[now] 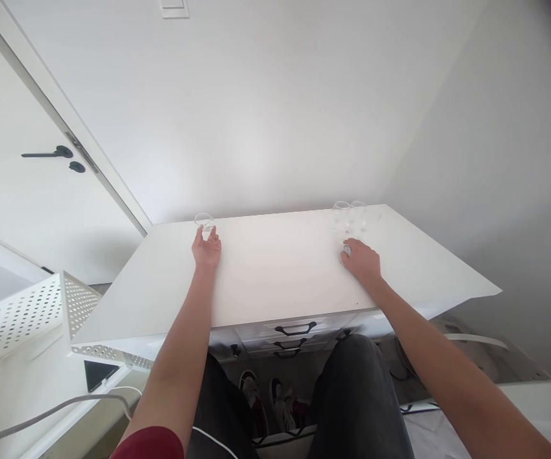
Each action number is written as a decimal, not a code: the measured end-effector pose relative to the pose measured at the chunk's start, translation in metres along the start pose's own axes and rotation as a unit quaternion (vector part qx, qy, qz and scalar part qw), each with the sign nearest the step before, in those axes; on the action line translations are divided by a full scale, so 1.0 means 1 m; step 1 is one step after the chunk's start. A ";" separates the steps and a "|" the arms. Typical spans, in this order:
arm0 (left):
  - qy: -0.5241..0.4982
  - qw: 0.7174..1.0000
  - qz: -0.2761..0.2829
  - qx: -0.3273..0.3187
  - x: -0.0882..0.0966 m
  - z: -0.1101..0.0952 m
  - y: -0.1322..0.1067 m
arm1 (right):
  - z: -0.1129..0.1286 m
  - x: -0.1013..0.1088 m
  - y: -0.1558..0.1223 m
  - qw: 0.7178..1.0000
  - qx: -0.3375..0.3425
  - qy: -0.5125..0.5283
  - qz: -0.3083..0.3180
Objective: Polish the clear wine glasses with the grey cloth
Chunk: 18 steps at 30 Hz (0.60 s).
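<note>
At the far left of the white cabinet top (pixel 275 268), my left hand (pixel 207 248) has its thumb and fingers curved around the near side of a clear drinking glass (pixel 204 218). My right hand (pixel 364 260) is closed around another small clear glass (pixel 347 249), partly hidden by the fingers. Just beyond it, two more clear glasses, a left one (pixel 341 217) and a right one (pixel 358 217), stand side by side near the back edge. Their outlines are faint against the white surface.
Drawers with black handles (pixel 295 329) face my knees below the top. A white door with a black handle (pixel 46 153) is at left, above a perforated white panel (pixel 22 319). Walls rise behind and to the right. A grey cable (pixel 74 400) runs at lower left.
</note>
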<state>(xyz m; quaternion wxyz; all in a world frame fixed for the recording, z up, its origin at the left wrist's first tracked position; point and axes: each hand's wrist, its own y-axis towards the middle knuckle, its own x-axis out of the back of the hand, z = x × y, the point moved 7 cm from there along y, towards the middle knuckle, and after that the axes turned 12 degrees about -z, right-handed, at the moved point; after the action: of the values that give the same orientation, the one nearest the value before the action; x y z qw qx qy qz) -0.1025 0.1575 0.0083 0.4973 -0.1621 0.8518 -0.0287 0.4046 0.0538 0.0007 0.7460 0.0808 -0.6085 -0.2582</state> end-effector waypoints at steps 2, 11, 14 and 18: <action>-0.007 1.000 0.030 -0.004 -0.005 -0.001 -0.003 | 0.001 0.005 -0.002 1.000 -0.005 0.008 -0.021; 0.057 0.990 0.132 0.011 -0.024 0.012 -0.021 | 0.035 0.035 -0.015 0.981 0.105 0.139 -0.091; 0.090 0.986 0.140 0.002 -0.028 0.020 -0.026 | 0.054 0.029 -0.022 0.953 0.041 0.287 -0.086; 0.131 0.983 0.125 -0.005 -0.029 0.029 -0.028 | 0.108 -0.008 -0.029 0.796 -0.123 0.593 0.009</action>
<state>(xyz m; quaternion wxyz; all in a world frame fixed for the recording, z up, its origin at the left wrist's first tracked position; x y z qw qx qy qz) -0.0581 0.1434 0.0238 0.3804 -0.0516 0.9232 0.0174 0.2929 0.0539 0.0080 0.9666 0.1201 -0.0107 -0.2261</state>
